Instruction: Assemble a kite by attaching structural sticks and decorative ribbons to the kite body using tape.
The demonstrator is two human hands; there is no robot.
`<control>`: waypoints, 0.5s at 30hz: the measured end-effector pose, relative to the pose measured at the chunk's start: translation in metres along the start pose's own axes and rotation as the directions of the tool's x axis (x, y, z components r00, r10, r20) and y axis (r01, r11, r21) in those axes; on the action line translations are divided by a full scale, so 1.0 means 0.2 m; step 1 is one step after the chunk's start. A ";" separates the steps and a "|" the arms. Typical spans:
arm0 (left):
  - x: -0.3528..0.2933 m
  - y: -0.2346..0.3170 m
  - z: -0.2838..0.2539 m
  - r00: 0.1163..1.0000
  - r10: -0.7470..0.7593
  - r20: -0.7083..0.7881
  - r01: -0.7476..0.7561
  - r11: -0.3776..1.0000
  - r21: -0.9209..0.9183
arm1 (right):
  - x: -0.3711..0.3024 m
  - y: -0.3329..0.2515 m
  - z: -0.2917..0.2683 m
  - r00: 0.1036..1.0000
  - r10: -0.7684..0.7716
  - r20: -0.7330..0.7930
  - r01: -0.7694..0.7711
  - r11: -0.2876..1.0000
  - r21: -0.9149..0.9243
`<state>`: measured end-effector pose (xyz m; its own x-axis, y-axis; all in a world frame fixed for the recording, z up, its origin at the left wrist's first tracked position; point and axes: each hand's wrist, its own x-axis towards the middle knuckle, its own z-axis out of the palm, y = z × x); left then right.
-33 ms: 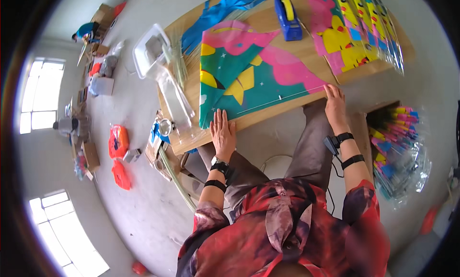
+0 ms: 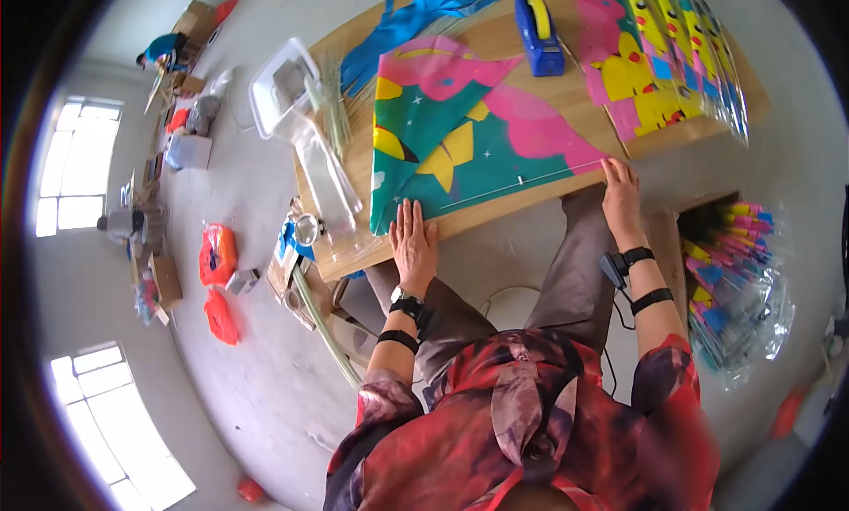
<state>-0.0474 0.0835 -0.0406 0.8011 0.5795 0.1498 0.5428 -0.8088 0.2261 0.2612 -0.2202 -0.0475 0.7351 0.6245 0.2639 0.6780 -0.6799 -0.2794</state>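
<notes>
A folded, kite-like printed sheet (image 2: 495,179) in green, pink and yellow lies on the wooden table (image 2: 482,215). A thin white line runs along its near edge, with a small white piece (image 2: 521,181) on it. My left hand (image 2: 413,250) rests flat on the sheet's near left corner, fingers extended and holding nothing. At the sheet's pointed right end, my right hand (image 2: 623,206) touches the tip with its fingertips. The right fingers are stretched forward and slightly bent; the thumb is hard to make out. Straps circle both wrists.
A blue tape dispenser (image 2: 540,35) stands beyond the sheet, near blue streamers (image 2: 389,38). To the left are a clear plastic tub (image 2: 261,104) and clear bags (image 2: 323,175). Wrapped printed packs (image 2: 685,42) lie far right. A box of colourful packs (image 2: 730,272) stands beside my right arm.
</notes>
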 end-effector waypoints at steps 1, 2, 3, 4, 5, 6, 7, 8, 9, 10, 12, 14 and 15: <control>-0.01 0.00 0.00 1.000 -0.018 -0.007 0.018 1.000 0.000 | -0.01 0.00 0.00 0.999 0.029 0.023 -0.028 0.999 -0.038; -0.01 0.01 0.00 0.999 -0.032 -0.002 0.032 0.999 0.008 | -0.01 -0.01 0.01 0.999 0.039 0.027 -0.037 0.997 -0.061; -0.02 0.02 0.00 0.999 -0.045 0.004 0.045 0.999 0.017 | -0.01 -0.01 0.02 0.999 0.022 0.031 -0.020 0.998 -0.060; -0.04 0.01 0.00 0.998 -0.060 -0.004 0.060 0.998 0.024 | -0.01 -0.03 0.02 0.999 0.017 0.027 -0.016 0.999 -0.052; -0.05 0.00 -0.01 0.997 -0.074 -0.009 0.074 0.997 0.025 | 0.00 -0.05 0.02 1.000 0.014 0.023 -0.013 0.999 -0.044; -0.07 -0.01 -0.01 0.997 -0.078 -0.014 0.079 0.996 0.034 | 0.00 -0.07 0.03 1.000 0.001 0.026 0.000 0.999 -0.041; -0.08 -0.01 -0.01 0.997 -0.080 -0.018 0.081 0.996 0.042 | 0.01 -0.08 0.03 1.000 0.005 0.028 -0.003 0.999 -0.045; -0.08 -0.01 -0.02 0.996 -0.090 -0.021 0.091 0.995 0.041 | 0.01 -0.08 0.04 1.000 0.009 0.030 -0.008 0.999 -0.049; -0.08 -0.01 -0.02 0.996 -0.084 -0.029 0.084 0.996 0.023 | 0.01 -0.08 0.04 0.999 0.001 0.032 0.001 0.999 -0.049; -0.08 0.00 -0.03 0.996 -0.076 -0.037 0.077 0.997 0.006 | 0.02 -0.07 0.03 1.000 -0.008 0.023 0.009 0.999 -0.045; -0.09 0.02 -0.05 0.997 -0.067 -0.030 0.067 0.997 -0.027 | 0.02 -0.06 0.03 1.000 -0.020 0.016 0.021 0.999 -0.041; -0.11 0.06 -0.06 0.999 -0.036 -0.029 0.033 0.995 -0.097 | 0.02 -0.06 0.01 0.999 -0.015 0.031 0.016 0.999 -0.038; -0.12 0.07 -0.06 0.999 -0.041 -0.030 0.037 0.995 -0.097 | 0.02 -0.07 0.01 0.999 -0.019 0.033 0.021 0.999 -0.038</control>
<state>-0.0610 0.0591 -0.0291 0.7706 0.6145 0.1689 0.5454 -0.7731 0.3239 0.2550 -0.2083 -0.0440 0.7216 0.6499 0.2384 0.6922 -0.6810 -0.2388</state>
